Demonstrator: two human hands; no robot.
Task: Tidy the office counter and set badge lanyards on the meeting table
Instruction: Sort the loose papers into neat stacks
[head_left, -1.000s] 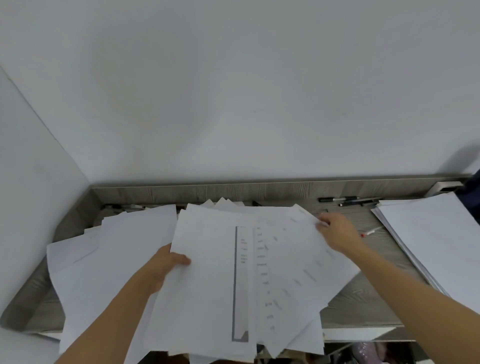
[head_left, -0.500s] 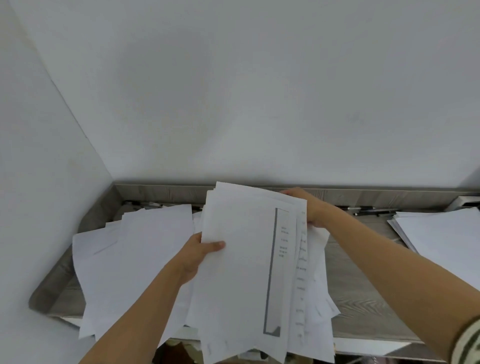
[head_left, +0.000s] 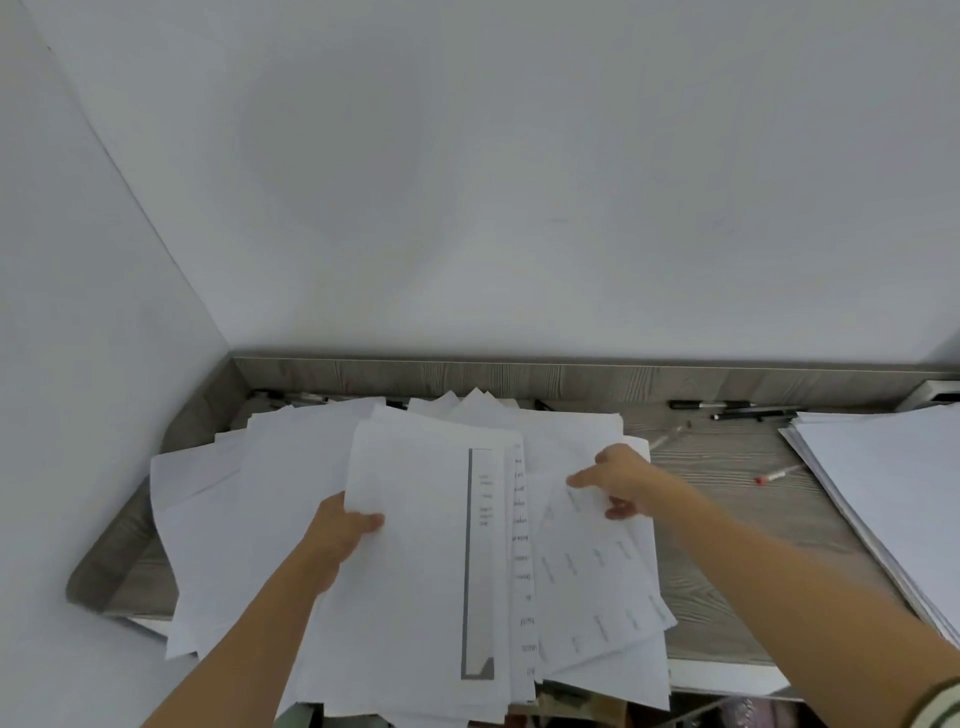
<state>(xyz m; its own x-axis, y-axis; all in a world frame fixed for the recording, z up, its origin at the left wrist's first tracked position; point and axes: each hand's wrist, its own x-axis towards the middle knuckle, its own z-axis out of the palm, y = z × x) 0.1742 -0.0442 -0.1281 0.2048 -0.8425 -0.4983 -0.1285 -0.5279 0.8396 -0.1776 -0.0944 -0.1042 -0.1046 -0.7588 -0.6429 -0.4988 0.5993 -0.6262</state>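
Lowered since the earlier frame, the sheaf (head_left: 415, 571) now lies flatter over loose papers (head_left: 218, 509) on the counter (head_left: 727, 519), and the right hand has left its far corner. The left hand (head_left: 337, 535) pinches the sheaf's left edge, thumb on top. Right of that grip, the right hand (head_left: 623, 480) reaches a printed sheet (head_left: 597, 582); whether its fingers have closed, I cannot tell. Paper this light, limp and slippery is best held at opposite edges.

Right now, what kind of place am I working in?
Probably an office counter set in a wall corner: a wood-grain worktop, loose printed sheets gripped by the left hand, another paper stack at the right, and pens along the back edge.
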